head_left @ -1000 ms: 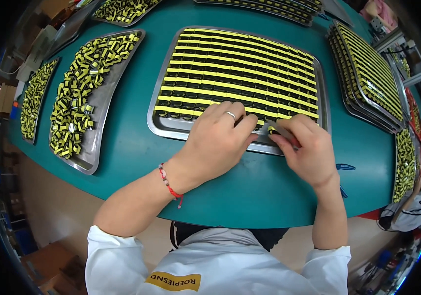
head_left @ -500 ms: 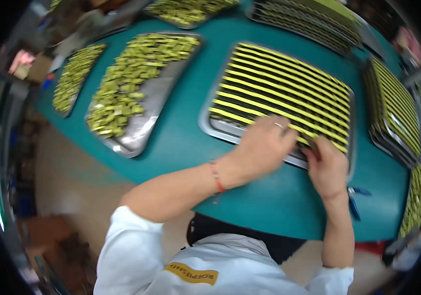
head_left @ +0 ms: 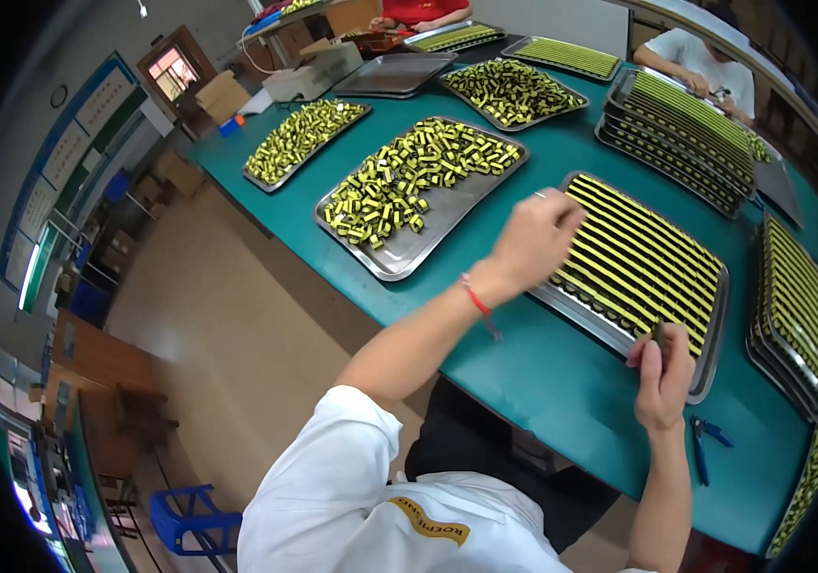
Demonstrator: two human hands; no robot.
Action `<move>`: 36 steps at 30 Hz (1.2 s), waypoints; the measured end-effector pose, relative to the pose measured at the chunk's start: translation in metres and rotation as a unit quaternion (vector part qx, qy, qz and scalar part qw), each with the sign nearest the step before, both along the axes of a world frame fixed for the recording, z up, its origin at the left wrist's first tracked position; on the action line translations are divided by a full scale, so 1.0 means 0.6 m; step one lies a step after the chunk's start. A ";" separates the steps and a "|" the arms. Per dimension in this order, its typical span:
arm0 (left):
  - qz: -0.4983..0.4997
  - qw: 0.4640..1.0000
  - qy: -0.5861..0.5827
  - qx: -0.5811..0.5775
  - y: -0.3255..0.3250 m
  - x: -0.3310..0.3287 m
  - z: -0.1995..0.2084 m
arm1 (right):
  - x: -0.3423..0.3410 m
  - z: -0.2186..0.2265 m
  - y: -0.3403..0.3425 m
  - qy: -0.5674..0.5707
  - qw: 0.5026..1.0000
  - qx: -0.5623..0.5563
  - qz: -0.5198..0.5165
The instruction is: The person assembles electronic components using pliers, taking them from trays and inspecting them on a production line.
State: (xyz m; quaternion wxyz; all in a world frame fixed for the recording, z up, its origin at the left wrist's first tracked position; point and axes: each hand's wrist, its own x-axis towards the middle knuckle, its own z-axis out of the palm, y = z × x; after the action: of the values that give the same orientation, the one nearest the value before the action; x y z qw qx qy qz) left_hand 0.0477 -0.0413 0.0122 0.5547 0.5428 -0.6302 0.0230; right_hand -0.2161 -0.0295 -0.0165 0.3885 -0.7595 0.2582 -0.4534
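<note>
A metal tray (head_left: 581,326) holds long parallel rows of small yellow-and-black block-shaped pieces (head_left: 652,253). My left hand (head_left: 538,239) hovers over the tray's left side, its fingers curled together; whether anything is in them is hidden. At the tray's near right corner, my right hand (head_left: 665,377) pinches a small dark piece (head_left: 658,331) upright between thumb and fingers. Left of the rows, a second metal tray (head_left: 447,224) carries a loose heap of the same kind of yellow-and-black pieces (head_left: 385,196).
Blue-handled pliers (head_left: 705,444) lie on the green table (head_left: 495,358) beside my right wrist. Stacked trays of rowed pieces (head_left: 796,315) stand at the right, with another stack (head_left: 681,134) behind. Two people sit across the table. A blue stool (head_left: 194,520) is on the floor.
The view has swung left and up. My left hand has lifted from the near edge of the rows toward the tray's left side. The hands are farther apart, and a dark piece shows in the right.
</note>
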 end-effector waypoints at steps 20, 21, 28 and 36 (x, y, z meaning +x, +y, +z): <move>0.064 0.969 0.117 0.207 0.091 0.150 0.012 | 0.040 -0.027 0.041 0.093 0.951 0.207 0.212; 0.011 0.967 0.158 0.198 0.076 0.121 0.017 | 0.038 -0.032 0.038 0.042 0.940 0.266 0.208; -0.252 0.857 0.411 0.184 -0.034 -0.064 -0.022 | 0.021 -0.001 0.004 -0.112 0.888 0.432 0.110; -0.285 0.898 0.217 0.255 0.046 -0.061 -0.047 | 0.028 0.007 0.004 -0.100 0.776 0.556 0.282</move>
State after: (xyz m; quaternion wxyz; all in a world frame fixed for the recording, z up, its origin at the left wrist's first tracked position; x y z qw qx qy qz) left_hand 0.0108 -0.0138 -0.0161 0.5026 0.4546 -0.6063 -0.4161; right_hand -0.1993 -0.0270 -0.0123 0.8771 -0.4006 0.1990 -0.1749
